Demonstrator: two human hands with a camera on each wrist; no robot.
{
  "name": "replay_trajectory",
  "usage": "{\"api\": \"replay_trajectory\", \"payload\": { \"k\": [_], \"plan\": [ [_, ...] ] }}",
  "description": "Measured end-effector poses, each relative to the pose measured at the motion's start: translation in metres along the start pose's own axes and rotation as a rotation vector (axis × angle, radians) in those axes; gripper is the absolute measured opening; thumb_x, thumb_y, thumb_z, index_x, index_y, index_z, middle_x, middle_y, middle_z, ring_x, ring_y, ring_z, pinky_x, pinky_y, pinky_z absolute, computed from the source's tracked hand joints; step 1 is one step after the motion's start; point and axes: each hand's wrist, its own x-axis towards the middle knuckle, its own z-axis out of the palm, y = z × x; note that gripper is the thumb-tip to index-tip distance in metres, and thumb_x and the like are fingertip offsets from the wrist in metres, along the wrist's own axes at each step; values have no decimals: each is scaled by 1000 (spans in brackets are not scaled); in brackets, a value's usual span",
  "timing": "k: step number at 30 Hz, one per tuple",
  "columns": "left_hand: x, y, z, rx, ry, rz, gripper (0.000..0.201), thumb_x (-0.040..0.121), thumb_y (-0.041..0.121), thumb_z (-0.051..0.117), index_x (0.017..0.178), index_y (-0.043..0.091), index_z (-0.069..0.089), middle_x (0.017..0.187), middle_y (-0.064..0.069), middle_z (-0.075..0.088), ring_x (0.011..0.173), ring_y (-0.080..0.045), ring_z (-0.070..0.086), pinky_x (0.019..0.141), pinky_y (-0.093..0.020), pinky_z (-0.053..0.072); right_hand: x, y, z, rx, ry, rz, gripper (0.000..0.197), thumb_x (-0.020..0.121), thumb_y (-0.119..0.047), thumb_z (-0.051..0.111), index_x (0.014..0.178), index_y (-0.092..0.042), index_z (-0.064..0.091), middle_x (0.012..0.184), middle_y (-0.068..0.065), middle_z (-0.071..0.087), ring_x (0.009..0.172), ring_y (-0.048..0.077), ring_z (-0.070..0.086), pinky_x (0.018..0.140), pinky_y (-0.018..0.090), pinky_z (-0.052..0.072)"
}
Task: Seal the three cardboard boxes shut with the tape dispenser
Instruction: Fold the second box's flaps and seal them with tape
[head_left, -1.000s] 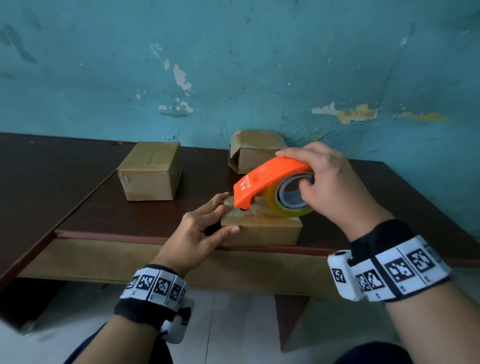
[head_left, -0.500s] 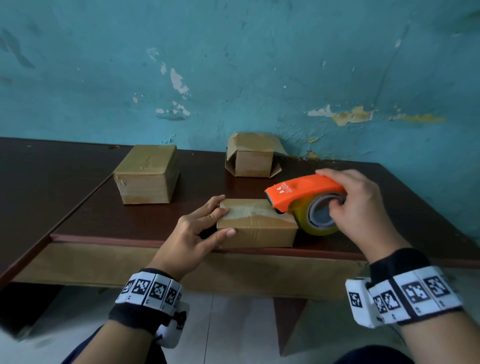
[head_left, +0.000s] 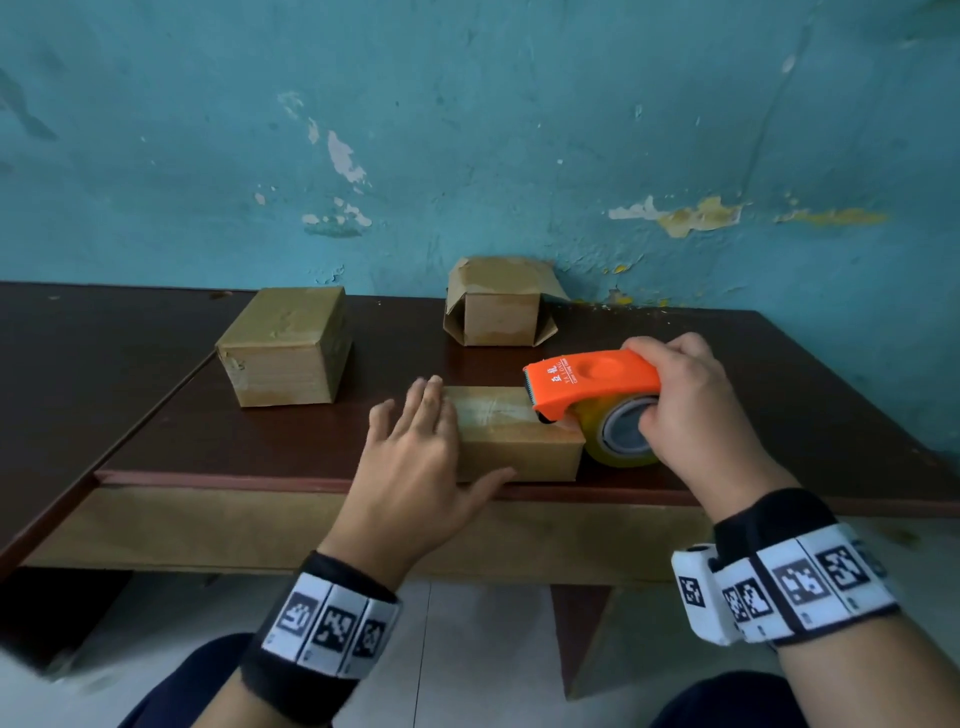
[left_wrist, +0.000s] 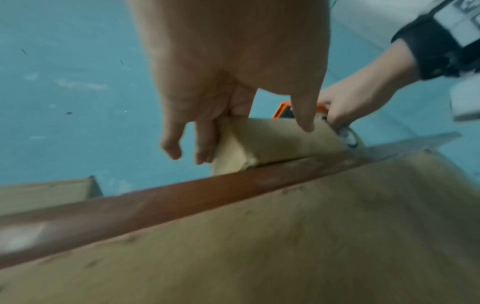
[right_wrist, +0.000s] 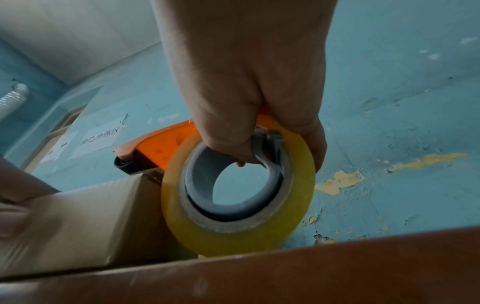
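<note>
Tape dispenser (head_left: 592, 382) now sits low at the right end of the near box (head_left: 514, 436), its yellow roll hanging beside the box's right side face and close above the table (head_left: 208, 447); 1 s ago it was tilted nose-down over the left part of that box's top, and 0.5 s ago it had reached the right edge. So the pass has run left to right across the lid, and a pale glossy strip of tape shows along the top. Right hand (head_left: 691, 405) is clenched around the dispenser, fingers over the orange shell and thumb hooked into the grey core, seen clearly in the right wrist view (right_wrist: 249, 115). Left hand (head_left: 415, 457) has flattened: earlier its fingers curled on the box's left end, now they lie straight along the left edge with the thumb against the front face, pressing and bracing, not gripping. Judgement: this strip is near its finish; the tape likely needs carrying down the right side and cutting on the toothed blade at the orange nose. Whether the tape is already severed cannot be told. Of the 3 boxes, the left box (head_left: 285, 348) farther back looks closed, though tape on it is not discernible, and the far box (head_left: 498, 306) by the wall has loose flaps sticking out, so it appears unsealed. At least 1 box remains after this one.
</note>
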Motion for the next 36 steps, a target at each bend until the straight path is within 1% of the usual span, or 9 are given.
{"api": "replay_trajectory", "payload": {
  "k": [4, 6, 8, 10, 20, 25, 30, 33, 36],
  "plan": [
    [13, 19, -3, 182, -75, -5, 108, 83, 82, 40, 126, -13, 65, 140, -33, 59, 140, -45, 52, 112, -56, 46, -1, -1, 0, -15, -5, -5, 66, 82, 14, 60, 137, -21, 63, 110, 2, 40, 105, 33, 55, 96, 42, 50],
    [20, 27, -6, 200, -118, -10, 108, 85, 82, 42, 135, -12, 60, 147, -32, 54, 144, -43, 48, 116, -53, 42, -1, -2, -1, -19, -9, -6, 65, 83, 13, 61, 138, -21, 62, 110, 2, 39, 106, 33, 55, 96, 41, 49],
    [26, 35, -6, 195, -168, -6, 107, 89, 80, 48, 149, -9, 47, 159, -29, 40, 153, -39, 35, 124, -49, 31, -1, -4, -2, -29, -14, -5, 64, 83, 12, 62, 138, -21, 62, 111, 1, 39, 107, 33, 55, 96, 41, 49],
    [29, 40, -3, 193, -177, 12, 106, 91, 78, 50, 153, -6, 41, 163, -28, 34, 156, -37, 30, 126, -48, 27, -1, -5, -2, -38, -17, -7, 63, 83, 12, 62, 137, -21, 62, 111, 1, 38, 108, 34, 55, 96, 42, 49],
    [32, 50, 11, 166, -116, 108, 101, 87, 72, 59, 149, -7, 48, 154, -28, 49, 146, -39, 46, 117, -49, 41, -2, -9, -3, -91, -21, -7, 60, 83, 10, 66, 135, -20, 61, 112, 4, 42, 108, 35, 55, 93, 42, 48],
    [29, 44, 17, 125, -59, 122, 99, 87, 74, 43, 149, -4, 51, 155, -25, 48, 144, -37, 50, 112, -50, 49, -6, -13, -4, -125, 0, 5, 57, 86, 7, 68, 135, -20, 60, 117, 10, 49, 108, 35, 57, 92, 44, 50],
    [28, 40, 22, 117, 6, 147, 97, 86, 74, 56, 149, 0, 52, 155, -21, 50, 143, -34, 52, 113, -47, 48, -8, -17, -6, -142, -26, 25, 55, 87, 8, 65, 134, -20, 60, 117, 11, 48, 107, 35, 56, 88, 42, 49],
    [28, 37, 23, 120, 36, 160, 95, 88, 77, 49, 148, 4, 55, 154, -16, 54, 143, -29, 53, 115, -42, 45, -7, -17, -8, -142, -46, 44, 58, 87, 9, 63, 135, -22, 59, 116, 11, 47, 104, 35, 55, 85, 43, 50],
    [29, 35, 21, 125, 49, 155, 96, 88, 80, 39, 147, 6, 58, 152, -11, 56, 141, -24, 55, 114, -38, 45, -6, -16, -9, -160, -64, 63, 60, 89, 8, 61, 138, -25, 57, 110, 6, 43, 93, 26, 49, 79, 40, 50]
  ]
}}
